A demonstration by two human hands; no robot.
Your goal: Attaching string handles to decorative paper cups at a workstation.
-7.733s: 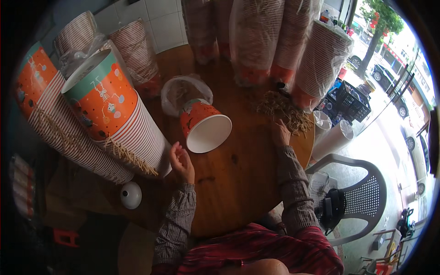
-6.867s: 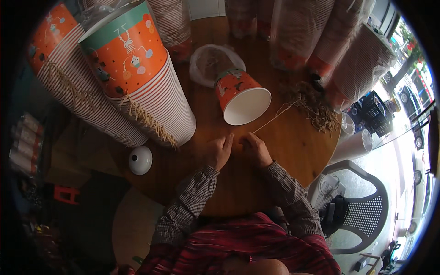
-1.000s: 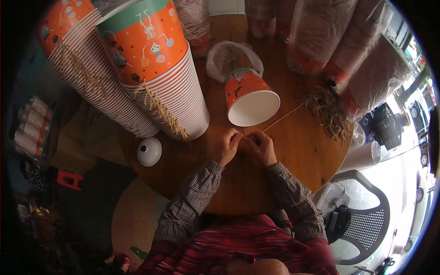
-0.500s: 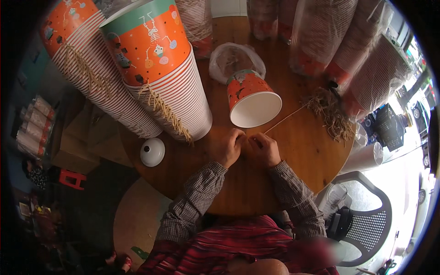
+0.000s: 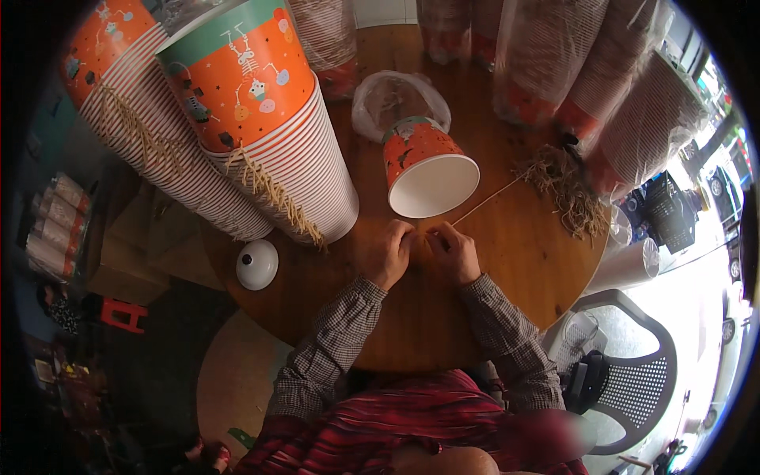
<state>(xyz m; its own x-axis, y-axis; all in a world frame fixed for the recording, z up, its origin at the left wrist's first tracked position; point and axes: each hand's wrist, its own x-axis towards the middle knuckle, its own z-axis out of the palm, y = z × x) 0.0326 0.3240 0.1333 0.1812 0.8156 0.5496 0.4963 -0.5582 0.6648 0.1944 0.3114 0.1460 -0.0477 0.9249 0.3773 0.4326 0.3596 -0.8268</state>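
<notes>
My left hand (image 5: 386,255) and my right hand (image 5: 454,252) are close together over the wooden table, thumbs and fingers pinched. A thin tan cord (image 5: 487,201) runs from my right fingers to a loose bundle of twine (image 5: 564,192) on the right. Whatever my left fingers pinch is hidden. Just beyond my hands, an orange paper bucket (image 5: 427,176) lies on its side, its white mouth towards me. At my left, a tall stack of nested paper buckets (image 5: 293,166) has a row of knotted twine loops (image 5: 273,198) down its side.
Another bucket stack (image 5: 150,131) leans farther left. A white lid with a dark knob (image 5: 257,265) lies at the table's (image 5: 396,332) left edge. Behind the bucket is a clear plastic bag (image 5: 401,101). Plastic-wrapped bucket stacks (image 5: 550,59) line the far right. A grey chair (image 5: 633,372) stands right.
The whole view has shifted slightly, so things on the table appear a little farther left. Both hands stay pinched in nearly the same place, with a slightly wider gap between them.
</notes>
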